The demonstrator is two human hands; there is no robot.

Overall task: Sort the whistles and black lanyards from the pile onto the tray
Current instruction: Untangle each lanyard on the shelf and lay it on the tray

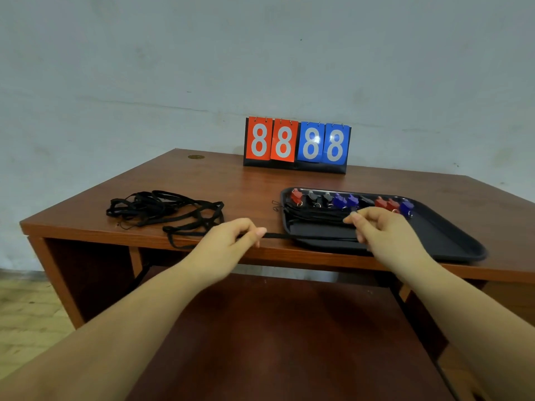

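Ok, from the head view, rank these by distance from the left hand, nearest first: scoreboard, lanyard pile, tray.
From the left hand:
1. Lanyard pile, just left of the hand; its nearest loops lie right beside it.
2. Tray, to the right, past a strip of bare desk.
3. Scoreboard, at the desk's back edge.

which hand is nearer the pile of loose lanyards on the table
Left. The left hand sits just right of the lanyard pile, pinching a strap leading from it. The right hand is farther right, over the tray.
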